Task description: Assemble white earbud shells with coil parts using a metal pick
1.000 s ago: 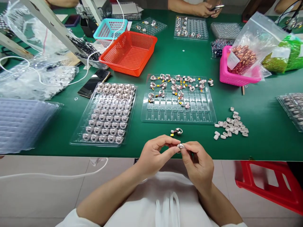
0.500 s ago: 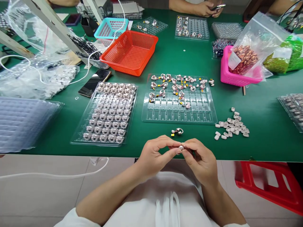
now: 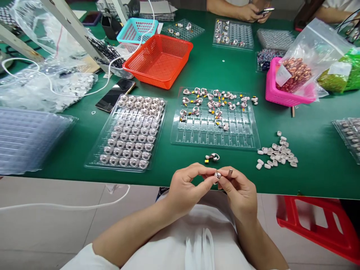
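Observation:
Close to the table's front edge, my left hand [image 3: 194,185] pinches a small shiny beige earbud-like piece [image 3: 217,175] between thumb and fingertips. My right hand [image 3: 239,191] is closed on the same piece from the other side. Between its fingers sticks out the end of a thin metal tool [image 3: 230,173], the rest of it hidden. Just beyond my hands lies a wired earbud part [image 3: 213,157] with a yellow tab. A clear tray [image 3: 194,138] behind it bears similar wired parts. Small pale caps [image 3: 277,155] lie in a loose pile to the right.
On the left stand a filled tray of shiny housings [image 3: 129,137], a phone [image 3: 115,95] and stacked clear trays [image 3: 30,140]. Further back are a red basket [image 3: 159,63], a blue basket [image 3: 137,32] and a pink basket [image 3: 291,97] with bags. Another person's hands [image 3: 251,13] hold a phone.
The metal tool's end now shows above my right fingers. A dark gap line has come into view on the held piece. The view has shifted slightly.

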